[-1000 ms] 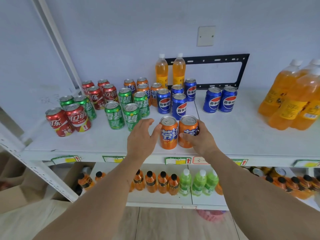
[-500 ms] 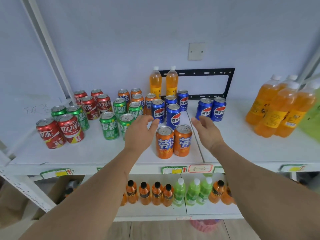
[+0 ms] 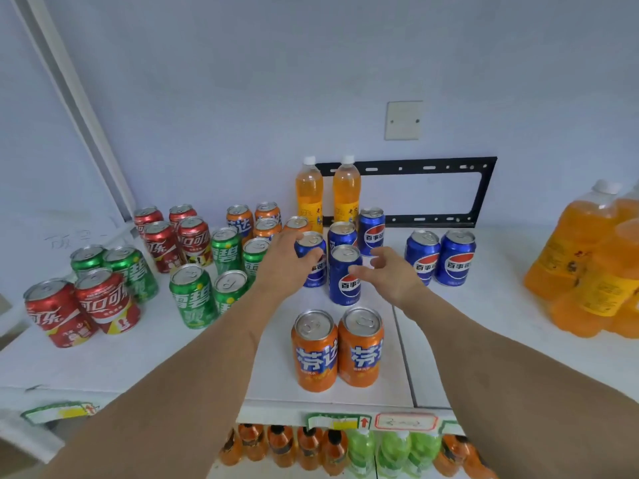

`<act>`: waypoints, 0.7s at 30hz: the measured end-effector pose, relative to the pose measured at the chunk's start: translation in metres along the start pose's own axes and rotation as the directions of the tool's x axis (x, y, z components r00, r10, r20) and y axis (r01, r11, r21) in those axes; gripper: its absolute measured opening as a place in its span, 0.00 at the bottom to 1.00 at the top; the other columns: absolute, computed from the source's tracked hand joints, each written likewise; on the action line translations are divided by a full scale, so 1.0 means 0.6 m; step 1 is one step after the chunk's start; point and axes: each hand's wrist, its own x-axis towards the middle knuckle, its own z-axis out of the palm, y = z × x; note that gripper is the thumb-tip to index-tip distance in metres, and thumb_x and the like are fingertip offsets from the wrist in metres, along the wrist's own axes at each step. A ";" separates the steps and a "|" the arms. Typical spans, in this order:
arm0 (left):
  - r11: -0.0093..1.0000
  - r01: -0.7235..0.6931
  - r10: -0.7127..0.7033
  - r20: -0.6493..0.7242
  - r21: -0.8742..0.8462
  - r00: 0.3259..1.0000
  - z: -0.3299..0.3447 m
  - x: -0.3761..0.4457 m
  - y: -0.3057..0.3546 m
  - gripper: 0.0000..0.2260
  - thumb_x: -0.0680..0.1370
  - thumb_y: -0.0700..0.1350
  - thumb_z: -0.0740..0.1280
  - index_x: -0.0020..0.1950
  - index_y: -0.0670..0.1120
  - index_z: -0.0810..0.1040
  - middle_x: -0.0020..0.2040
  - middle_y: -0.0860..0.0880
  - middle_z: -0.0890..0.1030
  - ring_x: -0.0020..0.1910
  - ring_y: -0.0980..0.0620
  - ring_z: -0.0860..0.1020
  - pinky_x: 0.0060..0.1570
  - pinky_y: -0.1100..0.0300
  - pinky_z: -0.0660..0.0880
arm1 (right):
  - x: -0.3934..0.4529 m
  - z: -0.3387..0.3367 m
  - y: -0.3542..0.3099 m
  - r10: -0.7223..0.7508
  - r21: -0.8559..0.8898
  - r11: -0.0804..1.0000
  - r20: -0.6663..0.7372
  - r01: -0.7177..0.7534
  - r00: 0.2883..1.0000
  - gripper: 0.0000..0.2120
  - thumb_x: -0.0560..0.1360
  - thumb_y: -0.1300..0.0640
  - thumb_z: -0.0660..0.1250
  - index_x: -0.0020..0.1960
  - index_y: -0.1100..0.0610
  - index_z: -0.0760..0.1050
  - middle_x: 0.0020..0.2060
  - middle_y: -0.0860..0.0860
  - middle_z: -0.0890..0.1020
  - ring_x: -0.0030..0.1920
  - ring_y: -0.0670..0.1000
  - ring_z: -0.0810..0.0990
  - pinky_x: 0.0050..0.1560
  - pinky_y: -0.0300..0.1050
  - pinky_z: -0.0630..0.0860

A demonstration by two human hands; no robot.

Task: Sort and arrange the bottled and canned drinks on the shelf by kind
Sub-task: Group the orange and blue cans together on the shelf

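Two orange cans (image 3: 314,350) stand side by side at the front of the white shelf (image 3: 103,368), free of both hands. Behind them is a cluster of blue cans. My left hand (image 3: 287,262) has its fingers wrapped across the front of the left blue can (image 3: 311,240). My right hand (image 3: 383,274) hovers with fingers apart just right of the front blue can (image 3: 345,288). Two more blue cans (image 3: 439,259) stand as a pair to the right. Green cans (image 3: 192,295), red cans (image 3: 103,302) and more orange cans (image 3: 239,219) fill the left.
Two slim orange bottles (image 3: 309,195) stand at the back wall before a black bracket (image 3: 484,191). Large orange bottles (image 3: 587,264) crowd the shelf's right end. A lower shelf holds small orange and green bottles (image 3: 363,451). A slanted white post (image 3: 86,133) borders the left.
Both hands left the two front orange cans and moved back to the blue cans. The left hand has closed on one; the right is beside another.
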 end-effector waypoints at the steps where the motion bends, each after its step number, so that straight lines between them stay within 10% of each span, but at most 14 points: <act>1: 0.998 0.048 -0.048 0.013 -0.042 0.999 0.006 0.011 -0.001 0.23 0.76 0.56 0.69 0.69 0.51 0.71 0.66 0.49 0.74 0.62 0.48 0.76 0.60 0.51 0.75 | 0.013 0.005 0.004 0.008 0.016 1.000 0.045 -0.009 0.999 0.39 0.72 0.45 0.74 0.76 0.53 0.59 0.71 0.54 0.70 0.66 0.55 0.73 0.58 0.47 0.74; 6: 0.914 0.272 -0.253 0.099 -0.303 0.962 0.030 0.046 -0.004 0.27 0.77 0.50 0.71 0.72 0.48 0.66 0.63 0.52 0.74 0.60 0.51 0.74 0.56 0.56 0.72 | 0.050 0.041 0.030 -0.039 0.069 0.997 0.126 0.031 0.991 0.41 0.67 0.53 0.79 0.73 0.51 0.60 0.65 0.49 0.74 0.57 0.48 0.74 0.55 0.43 0.72; 21: 0.779 0.346 -0.303 0.169 -0.523 0.938 0.084 0.088 -0.042 0.23 0.70 0.55 0.77 0.62 0.52 0.77 0.55 0.53 0.82 0.55 0.50 0.80 0.56 0.51 0.77 | 0.025 0.026 0.064 -0.039 0.105 0.994 0.005 0.038 0.999 0.33 0.66 0.50 0.78 0.65 0.48 0.65 0.58 0.47 0.77 0.57 0.48 0.76 0.53 0.41 0.73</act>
